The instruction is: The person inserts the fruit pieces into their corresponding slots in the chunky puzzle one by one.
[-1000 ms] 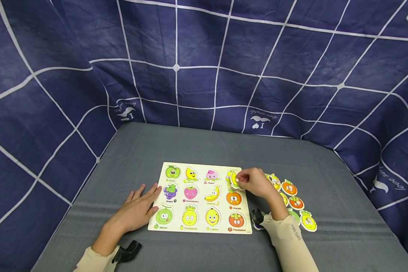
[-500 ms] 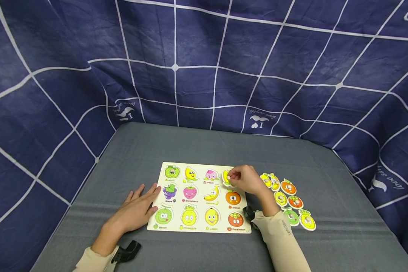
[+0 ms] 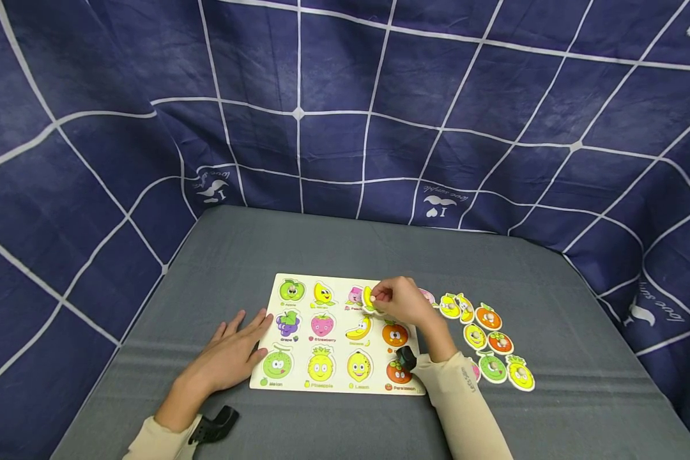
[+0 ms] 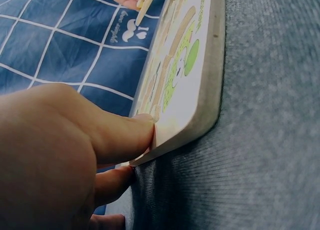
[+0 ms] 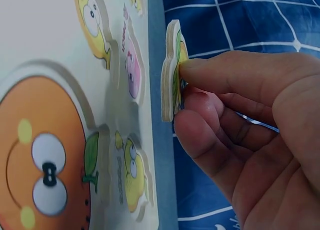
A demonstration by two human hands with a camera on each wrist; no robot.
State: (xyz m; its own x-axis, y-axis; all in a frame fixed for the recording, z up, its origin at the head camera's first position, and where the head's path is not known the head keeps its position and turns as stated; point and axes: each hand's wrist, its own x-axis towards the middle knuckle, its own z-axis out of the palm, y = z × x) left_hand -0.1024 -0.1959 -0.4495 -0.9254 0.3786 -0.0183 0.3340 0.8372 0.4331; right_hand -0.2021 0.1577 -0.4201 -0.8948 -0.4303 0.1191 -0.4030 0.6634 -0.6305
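In the head view the right hand (image 3: 405, 301) covers the upper right corner of the board (image 3: 340, 358), its yellow piece (image 3: 367, 298) blocks part of the peach picture (image 3: 354, 294), and the right sleeve (image 3: 462, 409) hides part of a pink piece (image 3: 475, 370). The left wrist view's top edge crops that hand; the right wrist view crops the orange picture (image 5: 22, 160).

Grey cloth-covered table (image 3: 345, 249): fruit board (image 3: 340, 354), loose fruit pieces (image 3: 492, 368) beside it.
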